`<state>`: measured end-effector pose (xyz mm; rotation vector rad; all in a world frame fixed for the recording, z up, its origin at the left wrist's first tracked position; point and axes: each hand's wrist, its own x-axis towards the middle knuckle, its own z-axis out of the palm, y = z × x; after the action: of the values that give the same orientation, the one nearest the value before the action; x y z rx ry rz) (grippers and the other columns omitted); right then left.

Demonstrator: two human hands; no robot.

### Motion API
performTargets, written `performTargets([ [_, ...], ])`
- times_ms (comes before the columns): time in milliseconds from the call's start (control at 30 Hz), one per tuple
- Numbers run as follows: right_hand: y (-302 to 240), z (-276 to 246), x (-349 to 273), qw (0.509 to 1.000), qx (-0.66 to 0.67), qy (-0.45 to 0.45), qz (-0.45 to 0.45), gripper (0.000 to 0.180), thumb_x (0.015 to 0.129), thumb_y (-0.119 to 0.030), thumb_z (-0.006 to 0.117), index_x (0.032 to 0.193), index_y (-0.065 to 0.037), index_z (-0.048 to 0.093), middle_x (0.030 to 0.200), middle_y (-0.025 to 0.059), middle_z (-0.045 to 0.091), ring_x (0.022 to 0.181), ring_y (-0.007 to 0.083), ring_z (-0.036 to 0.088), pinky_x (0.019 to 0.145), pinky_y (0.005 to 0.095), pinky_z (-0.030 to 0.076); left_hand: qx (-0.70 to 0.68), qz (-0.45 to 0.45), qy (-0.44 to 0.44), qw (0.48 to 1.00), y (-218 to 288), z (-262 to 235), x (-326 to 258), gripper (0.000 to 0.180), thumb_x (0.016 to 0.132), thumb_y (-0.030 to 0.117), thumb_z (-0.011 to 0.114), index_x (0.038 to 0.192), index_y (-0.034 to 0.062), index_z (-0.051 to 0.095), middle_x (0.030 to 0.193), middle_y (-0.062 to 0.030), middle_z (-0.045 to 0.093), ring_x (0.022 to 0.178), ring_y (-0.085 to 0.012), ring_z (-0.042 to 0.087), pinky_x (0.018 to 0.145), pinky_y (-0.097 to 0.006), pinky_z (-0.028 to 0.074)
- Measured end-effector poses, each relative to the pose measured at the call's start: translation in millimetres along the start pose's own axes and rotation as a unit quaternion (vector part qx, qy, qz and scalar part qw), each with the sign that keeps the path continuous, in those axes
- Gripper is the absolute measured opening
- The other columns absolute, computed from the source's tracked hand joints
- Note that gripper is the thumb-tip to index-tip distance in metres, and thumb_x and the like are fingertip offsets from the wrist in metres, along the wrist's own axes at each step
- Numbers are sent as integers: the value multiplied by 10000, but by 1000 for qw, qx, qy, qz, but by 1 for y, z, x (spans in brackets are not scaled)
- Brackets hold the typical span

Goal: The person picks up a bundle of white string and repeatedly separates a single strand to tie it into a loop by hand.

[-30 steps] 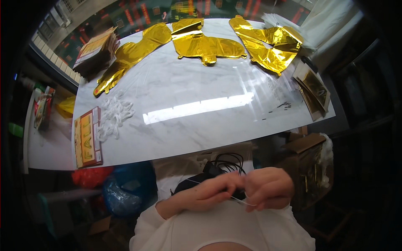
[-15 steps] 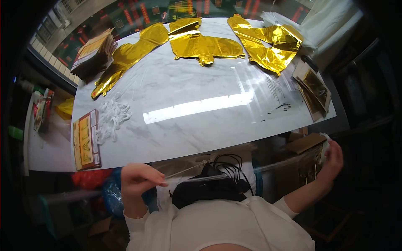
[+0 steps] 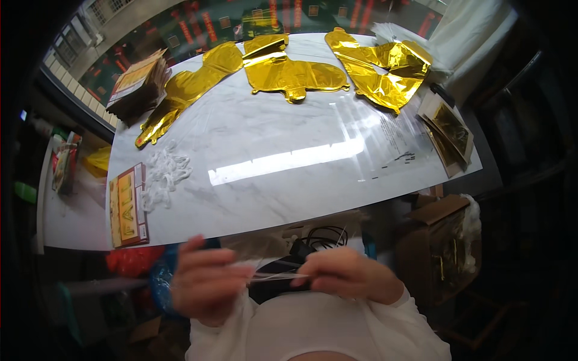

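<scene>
Low in front of my body, a thin whitish string runs between my two hands. My left hand is smeared by motion; the string reaches its fingertips, and one finger sticks up. My right hand is closed, pinching the string between thumb and fingers. On the marble-patterned table ahead lies a tangled heap of white string. Beside it is a flat pack with an orange-yellow front. Flat gold foil balloons lie along the far side: a left one, a middle one and a right one.
A stack of flat packs stands at the far left corner. Clear plastic bags and brown flat packs lie on the right. A cardboard box stands below the table's right side, and black cables lie under its front edge.
My right hand has come in from far right to the middle, near my left hand. The long string stretched between them now spans a short gap. My left hand has shifted slightly right.
</scene>
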<state>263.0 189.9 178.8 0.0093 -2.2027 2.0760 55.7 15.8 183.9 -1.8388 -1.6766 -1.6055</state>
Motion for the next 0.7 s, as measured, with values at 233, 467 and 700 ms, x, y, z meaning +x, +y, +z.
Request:
performTargets([
  [233,-1,-47,-53,905,-274,324,-10,187,952,-146,583,841,-6,640,757,74,580,677,169,534,620,277,402,146,-256,107,950,-44,-29,-26,125,827,-25,713,943,22,704,882,-98,733,861,-265,701,869,-337,533],
  [467,-14,-13,-13,912,-342,183,-130,138,744,-83,738,880,-78,723,779,40,579,689,198,562,611,316,427,-106,-203,-251,941,-11,14,6,825,722,119,843,1434,7,441,1436,-194,488,1361,-375,443,1115,-454,356],
  [700,-24,14,8,880,-356,174,-260,117,772,-178,775,871,-116,757,745,-10,587,652,162,546,765,339,443,-456,-303,-401,735,-9,56,2,535,842,196,786,1282,-2,556,1146,-151,607,999,-196,598,809,-279,478],
])
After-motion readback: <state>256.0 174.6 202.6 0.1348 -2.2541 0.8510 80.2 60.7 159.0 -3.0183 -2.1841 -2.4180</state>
